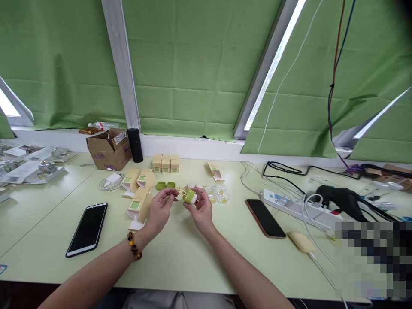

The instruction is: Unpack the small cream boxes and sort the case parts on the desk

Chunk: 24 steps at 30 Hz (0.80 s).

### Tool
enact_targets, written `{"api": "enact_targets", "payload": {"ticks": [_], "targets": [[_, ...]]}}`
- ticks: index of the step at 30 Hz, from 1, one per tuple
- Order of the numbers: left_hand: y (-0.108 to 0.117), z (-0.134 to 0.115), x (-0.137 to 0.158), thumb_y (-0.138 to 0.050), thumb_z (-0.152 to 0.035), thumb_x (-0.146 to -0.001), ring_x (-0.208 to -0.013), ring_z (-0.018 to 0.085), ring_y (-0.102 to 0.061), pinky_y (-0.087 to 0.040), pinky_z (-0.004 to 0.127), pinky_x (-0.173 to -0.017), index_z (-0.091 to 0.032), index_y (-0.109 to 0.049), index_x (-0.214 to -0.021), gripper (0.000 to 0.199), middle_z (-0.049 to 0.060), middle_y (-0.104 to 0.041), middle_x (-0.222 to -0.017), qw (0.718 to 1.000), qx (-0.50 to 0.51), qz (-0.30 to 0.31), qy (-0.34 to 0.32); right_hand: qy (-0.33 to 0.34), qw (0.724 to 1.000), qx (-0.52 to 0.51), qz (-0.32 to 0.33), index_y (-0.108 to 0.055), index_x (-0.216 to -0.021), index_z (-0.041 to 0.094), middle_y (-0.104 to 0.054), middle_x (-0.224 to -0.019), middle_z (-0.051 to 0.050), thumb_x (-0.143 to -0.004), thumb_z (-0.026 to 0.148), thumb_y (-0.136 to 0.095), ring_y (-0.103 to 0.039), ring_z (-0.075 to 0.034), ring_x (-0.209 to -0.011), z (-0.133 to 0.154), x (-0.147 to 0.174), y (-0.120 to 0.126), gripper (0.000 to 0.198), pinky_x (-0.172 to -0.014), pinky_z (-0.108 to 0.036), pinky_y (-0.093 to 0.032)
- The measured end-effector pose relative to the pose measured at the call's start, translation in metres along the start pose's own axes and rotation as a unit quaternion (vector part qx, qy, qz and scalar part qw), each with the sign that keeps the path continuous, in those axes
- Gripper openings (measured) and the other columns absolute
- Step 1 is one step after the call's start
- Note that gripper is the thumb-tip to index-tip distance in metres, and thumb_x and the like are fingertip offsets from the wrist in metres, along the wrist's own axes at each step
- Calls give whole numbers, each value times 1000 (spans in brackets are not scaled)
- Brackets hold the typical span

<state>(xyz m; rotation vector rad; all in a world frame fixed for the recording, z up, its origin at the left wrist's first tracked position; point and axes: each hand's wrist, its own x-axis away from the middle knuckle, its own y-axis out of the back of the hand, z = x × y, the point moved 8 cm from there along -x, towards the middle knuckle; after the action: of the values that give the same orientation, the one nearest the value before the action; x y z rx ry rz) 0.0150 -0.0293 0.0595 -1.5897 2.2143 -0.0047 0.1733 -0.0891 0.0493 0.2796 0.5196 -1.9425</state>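
Right hand (203,211) pinching green-and-white case (189,196), left hand (160,209) its strap (182,190), cartons (139,206) and phones (86,229) around

The little case (190,196) looks like smooth, shiny plastic. From it, at twelve o'clock, the blinds (202,64) are dull, creased cloth. At eleven, the small boxes (165,164) look like stiff, dull paper. At ten, the big box (107,153) is plain cardboard. At three, the power strip (294,211) is smooth plastic. The table (193,266) underneath looks smooth.
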Motion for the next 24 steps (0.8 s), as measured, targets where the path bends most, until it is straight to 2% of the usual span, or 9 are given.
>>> {"api": "enact_targets", "payload": {"ticks": [3, 6, 10, 13, 16, 18, 20, 24], "targets": [[1, -5, 3, -75, -33, -88, -99, 24, -67, -54, 37, -91, -20, -74, -102, 20, 10, -72, -103, 999, -33, -6, -25, 2, 1000, 19, -9, -58, -111, 27, -70, -114, -6, -72, 27, -83, -68, -25, -108, -3, -1, 4, 46, -90, -40, -58], [1, -16, 8, -76, -32, -88, -105, 27, -63, -50, 40, -100, -24, -79, -107, 21, 11, -71, -106, 991, -97, -2, -91, 1, 998, 54, -11, -59, -113, 27, -68, -118, -6, -74, 25, -80, -66, -25, -111, -6, -1, 6, 45, -91, -40, -57], [-8, -30, 15, -72, -29, -89, -109, 31, -56, -44, 47, -106, -30, -82, -110, 23, 11, -69, -105, 950, -235, 45, -201, 7, 994, 107, -3, -59, -116, 27, -68, -117, -5, -77, 23, -76, -66, -25, -108, -4, 0, 5, 43, -91, -41, -56], [-12, -29, 18, -68, -27, -91, -108, 31, -53, -44, 49, -102, -33, -80, -117, 29, 12, -69, -107, 915, -314, 69, -243, 19, 991, 131, -8, -60, -117, 26, -68, -118, -5, -79, 24, -75, -65, -24, -107, 1, 0, 6, 41, -92, -41, -55], [-11, -26, 18, -65, -27, -93, -106, 32, -53, -45, 49, -99, -33, -74, -130, 38, 13, -70, -107, 902, -341, 67, -256, 22, 991, 133, -18, -60, -117, 26, -67, -120, -6, -79, 26, -76, -64, -24, -107, 3, 0, 8, 42, -94, -42, -54], [-11, -24, 17, -64, -29, -94, -106, 32, -53, -45, 49, -99, -31, -72, -133, 40, 13, -71, -106, 906, -335, 68, -250, 26, 991, 126, -24, -60, -117, 25, -67, -120, -7, -78, 29, -77, -63, -24, -105, 3, -1, 9, 42, -96, -43, -54], [-11, -21, 16, -64, -32, -94, -105, 32, -54, -45, 49, -99, -29, -74, -130, 37, 13, -72, -103, 918, -316, 72, -229, 32, 993, 111, -26, -59, -116, 25, -66, -120, -8, -79, 33, -78, -64, -24, -106, 2, -2, 11, 42, -98, -45, -54], [-12, -17, 14, -67, -37, -92, -102, 32, -54, -43, 50, -101, -28, -82, -110, 25, 12, -73, -96, 941, -270, 94, -181, 16, 998, 59, -6, -59, -117, 25, -66, -124, -10, -81, 42, -79, -65, -26, -115, -3, -4, 10, 44, -100, -44, -56]]}}
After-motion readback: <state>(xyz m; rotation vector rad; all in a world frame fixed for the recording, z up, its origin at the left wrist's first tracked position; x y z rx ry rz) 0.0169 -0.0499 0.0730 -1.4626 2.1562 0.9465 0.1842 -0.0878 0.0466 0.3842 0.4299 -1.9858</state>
